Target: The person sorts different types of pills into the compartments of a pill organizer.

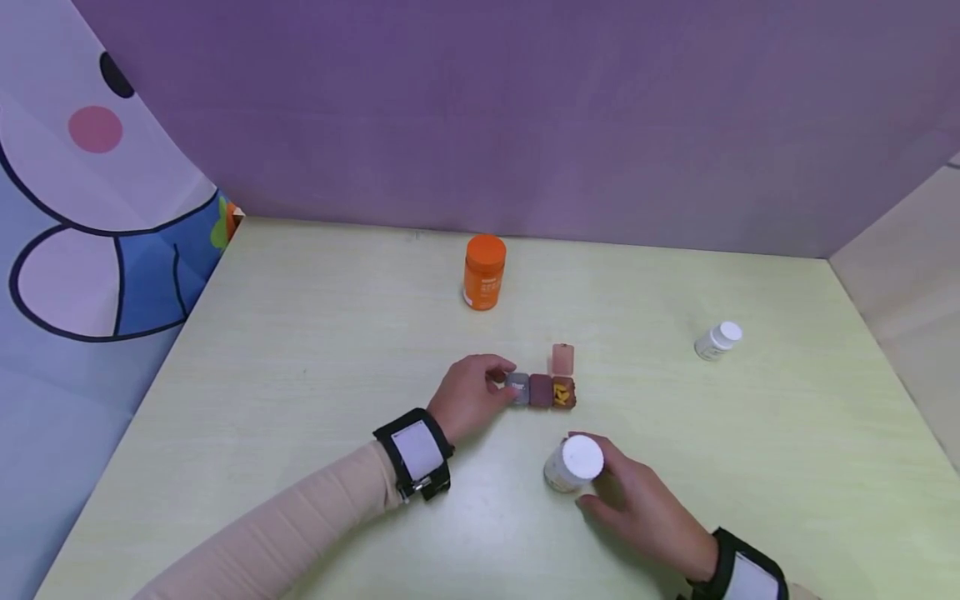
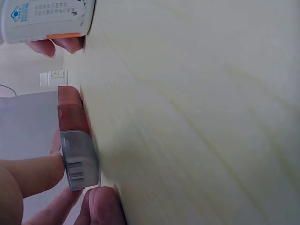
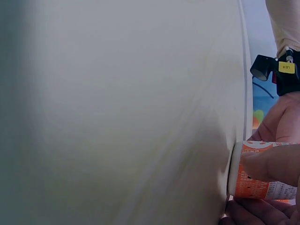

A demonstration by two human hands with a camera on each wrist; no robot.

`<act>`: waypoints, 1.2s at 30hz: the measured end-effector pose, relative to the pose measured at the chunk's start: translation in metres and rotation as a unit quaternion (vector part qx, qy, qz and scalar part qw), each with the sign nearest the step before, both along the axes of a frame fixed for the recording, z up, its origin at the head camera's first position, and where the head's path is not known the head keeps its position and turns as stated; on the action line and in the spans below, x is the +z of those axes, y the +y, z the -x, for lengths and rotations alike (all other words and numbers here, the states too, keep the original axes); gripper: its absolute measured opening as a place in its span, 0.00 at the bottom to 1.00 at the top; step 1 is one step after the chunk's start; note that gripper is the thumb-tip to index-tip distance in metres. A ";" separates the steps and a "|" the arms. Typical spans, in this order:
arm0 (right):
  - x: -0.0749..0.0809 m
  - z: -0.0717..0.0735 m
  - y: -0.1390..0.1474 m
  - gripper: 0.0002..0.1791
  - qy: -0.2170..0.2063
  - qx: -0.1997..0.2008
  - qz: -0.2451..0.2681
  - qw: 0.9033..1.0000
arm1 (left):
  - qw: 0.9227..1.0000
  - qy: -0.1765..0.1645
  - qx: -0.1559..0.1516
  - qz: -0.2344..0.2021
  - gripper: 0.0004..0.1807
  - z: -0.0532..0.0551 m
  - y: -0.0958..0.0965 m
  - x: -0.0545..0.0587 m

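Left hand (image 1: 467, 400) pinches the grey end (image 1: 522, 390) of the pill box (image 1: 541, 391) on the surface (image 1: 337, 333). Right hand (image 1: 636, 502) holds the larger white bottle (image 1: 568, 472) at five o'clock from the pill box.

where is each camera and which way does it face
Head: on the head, facing forward and down over the table; shows the left hand holding the pill organizer, the right hand gripping a white bottle.
Left wrist: on that wrist, facing across the table toward the pill organizer; shows the left hand close up, plus right fingertips.
Right wrist: on that wrist, facing that white bottle; shows the right hand, the left hand beyond.
Head and left wrist share the pill organizer.
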State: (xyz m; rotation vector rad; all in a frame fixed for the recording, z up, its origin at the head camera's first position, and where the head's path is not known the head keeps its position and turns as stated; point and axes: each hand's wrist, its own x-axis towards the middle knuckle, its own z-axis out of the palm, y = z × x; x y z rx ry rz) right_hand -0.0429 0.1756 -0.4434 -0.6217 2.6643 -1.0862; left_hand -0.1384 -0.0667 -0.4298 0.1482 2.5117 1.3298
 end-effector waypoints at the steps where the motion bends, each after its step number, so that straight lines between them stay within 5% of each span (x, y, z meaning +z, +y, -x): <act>1: 0.000 0.000 0.000 0.35 0.001 0.000 -0.001 1.000 | 1.000 -0.001 0.001 0.000 0.16 0.000 0.000 0.000; 11: 0.004 0.008 0.004 0.33 -0.034 -0.005 0.039 0.999 | 1.000 0.001 -0.002 -0.011 0.15 0.000 -0.002 -0.001; 19: 0.021 0.048 0.012 0.24 -0.077 -0.062 0.077 0.992 | 1.000 0.007 -0.006 -0.003 0.14 0.001 -0.003 0.000; 22: 0.024 0.067 0.012 0.24 -0.117 -0.068 0.103 0.985 | 1.000 0.001 -0.003 0.000 0.14 0.001 -0.003 0.000; 29: 0.021 0.098 0.003 0.30 -0.236 -0.085 0.188 0.950 | 1.000 0.006 -0.006 -0.007 0.14 0.003 -0.003 0.000; 36: 0.019 0.108 -0.004 0.29 -0.236 -0.099 0.209 0.944 | 1.000 0.003 -0.007 -0.007 0.13 0.004 -0.001 0.000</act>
